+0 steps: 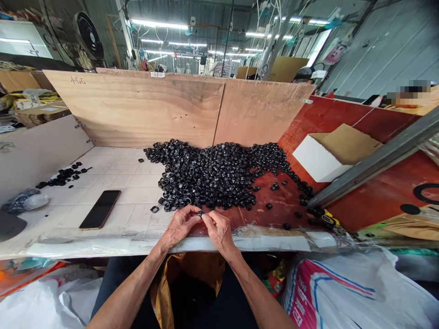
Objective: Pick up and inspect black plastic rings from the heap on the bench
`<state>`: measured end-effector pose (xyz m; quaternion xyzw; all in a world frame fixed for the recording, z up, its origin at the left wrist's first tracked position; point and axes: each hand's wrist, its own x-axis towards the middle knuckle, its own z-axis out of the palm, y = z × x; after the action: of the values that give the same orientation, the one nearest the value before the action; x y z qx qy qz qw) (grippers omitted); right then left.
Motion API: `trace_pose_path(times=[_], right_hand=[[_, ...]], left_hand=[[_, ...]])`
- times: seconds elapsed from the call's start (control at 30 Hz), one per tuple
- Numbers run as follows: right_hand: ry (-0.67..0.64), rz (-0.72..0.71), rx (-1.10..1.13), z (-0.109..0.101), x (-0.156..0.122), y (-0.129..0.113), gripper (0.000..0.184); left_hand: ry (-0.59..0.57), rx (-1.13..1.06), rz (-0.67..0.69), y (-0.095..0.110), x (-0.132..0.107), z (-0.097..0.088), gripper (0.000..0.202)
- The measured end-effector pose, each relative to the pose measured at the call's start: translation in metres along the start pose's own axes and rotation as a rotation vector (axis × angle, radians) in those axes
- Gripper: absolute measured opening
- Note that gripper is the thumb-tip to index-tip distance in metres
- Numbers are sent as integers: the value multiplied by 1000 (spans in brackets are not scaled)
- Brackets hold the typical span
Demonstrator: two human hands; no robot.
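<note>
Between the fingertips of both hands sits a small black ring (pixel 199 214), partly covered by the fingers. My left hand (pixel 181 225) pinches it from the left side. From the right, my right hand (pixel 218 228) has thumb and fingers closed against the same ring. Just beyond the hands spreads a large heap of black rings (pixel 209 173), reaching back to the wooden board. One loose ring (pixel 154 209) lies on the white surface left of my hands.
A phone (pixel 100 209) lies at the left, near a small cluster of black pieces (pixel 65 176). An open white carton (pixel 320 157) leans by the red side board, behind a metal bar (pixel 366 160). An open brown bag (pixel 163 292) is below the table edge.
</note>
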<state>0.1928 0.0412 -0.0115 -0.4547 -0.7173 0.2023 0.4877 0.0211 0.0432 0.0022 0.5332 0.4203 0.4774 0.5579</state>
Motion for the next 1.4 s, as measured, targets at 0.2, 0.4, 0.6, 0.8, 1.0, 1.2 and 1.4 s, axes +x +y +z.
trace_pose_path(times=[0.2,0.4,0.6,0.8,1.0,1.2,1.4], right_hand=[[-10,-18,-8,-4,-4,-7,28],[-17,-20,92,-15,-23,-17,18],[-74,59,134,-23,-42,-33,16],[-131,300,318,-20,-51,-49,10],[-106,805,742,-7,-68,-64,26],[-230,422,148,-28,-44,-36,25],[-52,182,-430,-12,10,13,15]], left_hand=[[-33,-55,-29,7,-5,3,32],[-80,-21,-15,10,-25,10,33],[-35,-41,-85,12,-58,14,35],[-27,87,-48,5,-77,14,34],[17,618,388,-9,-97,12,26],[-305,785,123,27,-84,3,9],[244,1097,107,10,-10,-2,27]])
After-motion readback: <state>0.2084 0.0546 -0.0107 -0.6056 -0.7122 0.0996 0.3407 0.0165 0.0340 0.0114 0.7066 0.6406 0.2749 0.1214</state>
